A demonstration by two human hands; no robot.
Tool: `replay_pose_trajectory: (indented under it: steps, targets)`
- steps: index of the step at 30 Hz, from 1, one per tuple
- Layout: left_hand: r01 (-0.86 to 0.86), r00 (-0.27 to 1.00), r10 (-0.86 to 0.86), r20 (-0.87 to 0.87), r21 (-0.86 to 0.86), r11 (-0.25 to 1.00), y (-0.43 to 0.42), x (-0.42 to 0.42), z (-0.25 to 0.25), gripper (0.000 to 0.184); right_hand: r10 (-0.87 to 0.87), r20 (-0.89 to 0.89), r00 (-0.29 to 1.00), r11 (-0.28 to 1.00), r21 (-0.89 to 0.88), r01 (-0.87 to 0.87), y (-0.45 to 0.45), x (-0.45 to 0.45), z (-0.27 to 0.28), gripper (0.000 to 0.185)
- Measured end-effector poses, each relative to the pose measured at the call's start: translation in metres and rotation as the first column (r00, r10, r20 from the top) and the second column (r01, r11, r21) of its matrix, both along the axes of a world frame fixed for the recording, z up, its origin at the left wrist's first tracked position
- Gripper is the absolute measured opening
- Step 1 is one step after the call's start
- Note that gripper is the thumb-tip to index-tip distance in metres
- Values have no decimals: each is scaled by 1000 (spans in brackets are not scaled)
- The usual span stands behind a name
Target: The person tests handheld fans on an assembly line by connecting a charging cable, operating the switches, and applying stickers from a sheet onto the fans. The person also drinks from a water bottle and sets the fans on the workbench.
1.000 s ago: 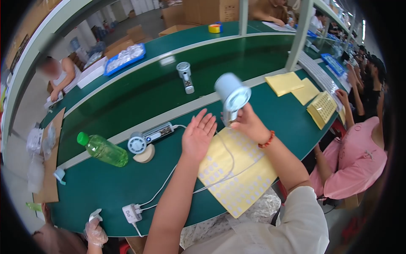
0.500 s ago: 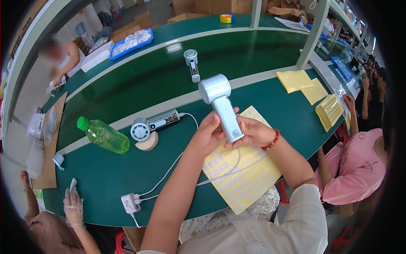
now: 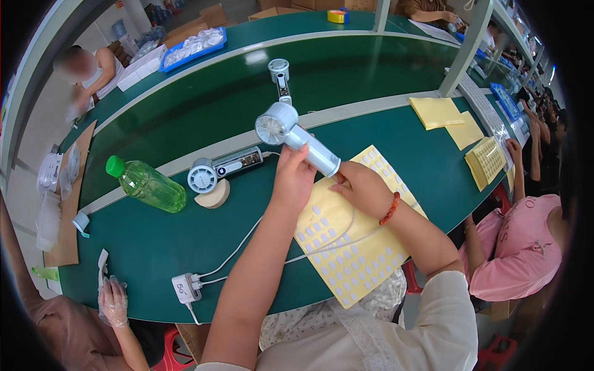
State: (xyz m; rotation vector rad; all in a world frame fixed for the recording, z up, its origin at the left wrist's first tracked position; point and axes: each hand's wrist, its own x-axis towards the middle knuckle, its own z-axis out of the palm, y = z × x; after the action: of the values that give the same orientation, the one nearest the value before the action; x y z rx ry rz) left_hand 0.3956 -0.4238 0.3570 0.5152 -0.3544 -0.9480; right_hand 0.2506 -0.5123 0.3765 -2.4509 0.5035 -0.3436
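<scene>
Holding a handheld fan (image 3: pixel 317 151) aloft over the worktop (image 3: pixel 142 247), head toward far left, handle base toward near right. Closed round mid-handle with the left hand (image 3: pixel 294 179), thumb on the casing; likely taking most of the weight there and keeping the head clear. At the base, using bunched fingertips of the right hand (image 3: pixel 365 190); can't tell whether pinching or just steadying with that grip. Tilted, probably for easy reach of the base end. Spread flat below, sticker side up: a yellow sheet (image 3: pixel 346 260), handy to both hands.

Parked to the left: an open-handled fan (image 3: pixel 240 162), plugged into a white cable, seemingly for power; touching a beige disc (image 3: pixel 218 196) at the head, maybe propped, can't confirm. Set beyond the pale rail (image 3: pixel 365 112): a third fan (image 3: pixel 279 70), likely out of the way.
</scene>
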Motion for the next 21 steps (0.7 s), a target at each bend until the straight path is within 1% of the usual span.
replay_pose_trajectory:
  steps: [1, 4, 5, 7, 9, 10, 11, 13, 16, 19, 21]
  targets:
    - [31, 998, -33, -48, -41, 999, 1, -1, 5, 56, -25, -69, 997, 994, 107, 32, -2, 0, 1, 23]
    - [176, 978, -187, -96, -105, 979, 4, 7, 1, 61, -76, -61, 995, 971, 224, 88, -1, -2, 5, 25]
    - [147, 977, -157, -144, -73, 986, 4, 5, 3, 64, -56, 5, 998, 994, 93, 55, 0, -2, 3, 27]
    - [210, 966, -222, -133, -102, 972, 7, 6, 6, 62, 11, 125, 992, 985, -171, 10, 3, -1, -6, 30]
    - [256, 956, -270, -115, -129, 958, 7, 6, 5, 57, 16, 101, 995, 975, -223, 7, 2, 1, -10, 33]
    - [255, 959, -265, -101, -101, 961, 6, 6, 4, 56, 18, 90, 996, 969, -248, 5, 1, 3, -11, 35]
    - [255, 961, -261, -87, -73, 964, 6, 6, 3, 55, -40, 69, 997, 989, -137, 50, 1, 5, -9, 37]
    - [249, 965, -252, -77, -36, 968, 6, 6, 1, 53, -150, 9, 989, 985, 83, 149, 1, 7, -5, 40]
    - [236, 968, -236, -82, -11, 972, 5, 6, -1, 49, -63, 160, 985, 995, -63, 74, 0, 3, -10, 45]
    - [136, 990, -137, 27, 55, 989, 6, 3, 0, 48, -21, 165, 986, 995, 103, 4, 0, 0, 0, 49]
    - [107, 991, -114, 66, 96, 990, 5, 2, 1, 47, 19, 167, 986, 952, 299, -69, 1, -1, 1, 49]
